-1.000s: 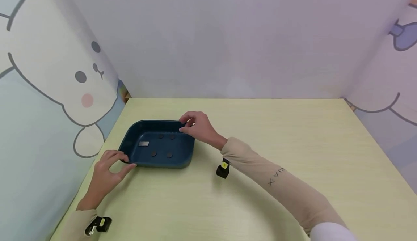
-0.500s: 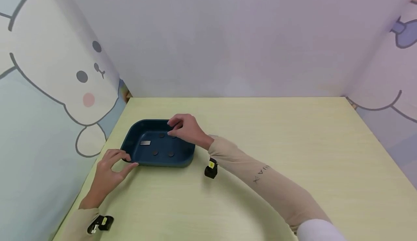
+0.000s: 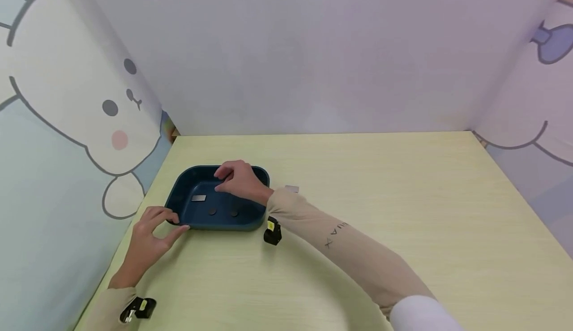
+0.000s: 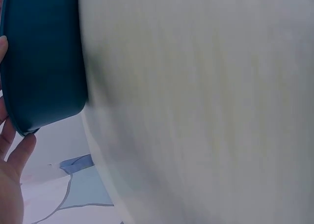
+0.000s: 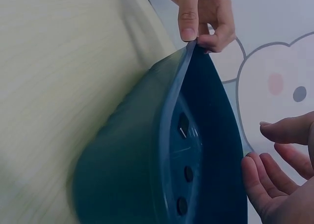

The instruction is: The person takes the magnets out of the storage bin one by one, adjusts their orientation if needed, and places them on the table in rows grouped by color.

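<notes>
A dark blue rectangular tray (image 3: 188, 216) with rounded corners sits at the left of the table. My left hand (image 3: 149, 234) pinches its near-left corner, thumb outside and fingers over the rim; the right wrist view also shows this left hand (image 5: 208, 17) on the corner. Above the tray's far part is my right hand (image 3: 241, 181), fingers bent, with a gap to the thumb and nothing visible between them. Inside the tray lie a small silver rectangular plate (image 3: 199, 198) and small dark round discs (image 3: 212, 211). My right hand hides part of the tray floor.
Another small silver plate (image 3: 292, 189) lies on the pale wooden table (image 3: 380, 187), right of the tray and partly behind my right sleeve. A grey-white wall (image 3: 313, 57) stands behind the table; side panels with cartoon prints (image 3: 119, 139) flank it.
My right hand has moved left from the tray's far-right corner to over its middle, covering the far discs. The silver plate on the table has come into view. My left hand keeps its grip.
</notes>
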`<action>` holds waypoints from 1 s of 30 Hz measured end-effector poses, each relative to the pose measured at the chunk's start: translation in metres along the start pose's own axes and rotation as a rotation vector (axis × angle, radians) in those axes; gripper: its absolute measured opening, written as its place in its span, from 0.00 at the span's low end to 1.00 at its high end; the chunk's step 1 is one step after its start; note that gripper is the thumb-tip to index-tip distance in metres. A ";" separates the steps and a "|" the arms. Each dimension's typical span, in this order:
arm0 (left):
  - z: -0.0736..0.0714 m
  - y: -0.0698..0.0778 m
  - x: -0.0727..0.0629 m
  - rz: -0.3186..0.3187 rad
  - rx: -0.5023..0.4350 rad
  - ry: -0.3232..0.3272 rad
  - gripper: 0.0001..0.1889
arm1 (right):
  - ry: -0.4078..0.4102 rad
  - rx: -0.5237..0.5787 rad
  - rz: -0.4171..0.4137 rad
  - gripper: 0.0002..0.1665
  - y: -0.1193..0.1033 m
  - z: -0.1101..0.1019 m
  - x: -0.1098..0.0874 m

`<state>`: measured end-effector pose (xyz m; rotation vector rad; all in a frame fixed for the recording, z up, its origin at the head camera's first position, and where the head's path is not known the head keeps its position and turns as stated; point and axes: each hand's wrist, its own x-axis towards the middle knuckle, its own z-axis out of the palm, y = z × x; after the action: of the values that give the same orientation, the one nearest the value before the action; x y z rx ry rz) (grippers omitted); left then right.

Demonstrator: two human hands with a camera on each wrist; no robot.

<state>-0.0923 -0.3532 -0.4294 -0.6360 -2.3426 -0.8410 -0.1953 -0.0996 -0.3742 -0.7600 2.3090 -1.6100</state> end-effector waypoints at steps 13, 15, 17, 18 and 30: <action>-0.005 0.004 0.000 0.015 -0.014 -0.011 0.17 | -0.031 -0.043 0.065 0.14 0.002 0.023 0.013; -0.003 0.004 0.000 0.021 -0.024 -0.008 0.17 | -0.040 -0.041 0.078 0.14 0.004 0.025 0.014; -0.002 0.004 0.001 0.032 -0.033 -0.001 0.17 | -0.047 -0.041 0.087 0.15 0.005 0.027 0.016; -0.001 0.004 0.002 0.037 -0.034 0.002 0.17 | -0.046 -0.045 0.090 0.15 0.005 0.028 0.017; 0.000 0.002 0.002 0.013 -0.015 0.002 0.17 | -0.063 -0.153 0.104 0.12 0.008 0.048 0.036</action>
<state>-0.0922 -0.3513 -0.4272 -0.6558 -2.3294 -0.8531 -0.2055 -0.1556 -0.3955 -0.6993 2.4048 -1.3593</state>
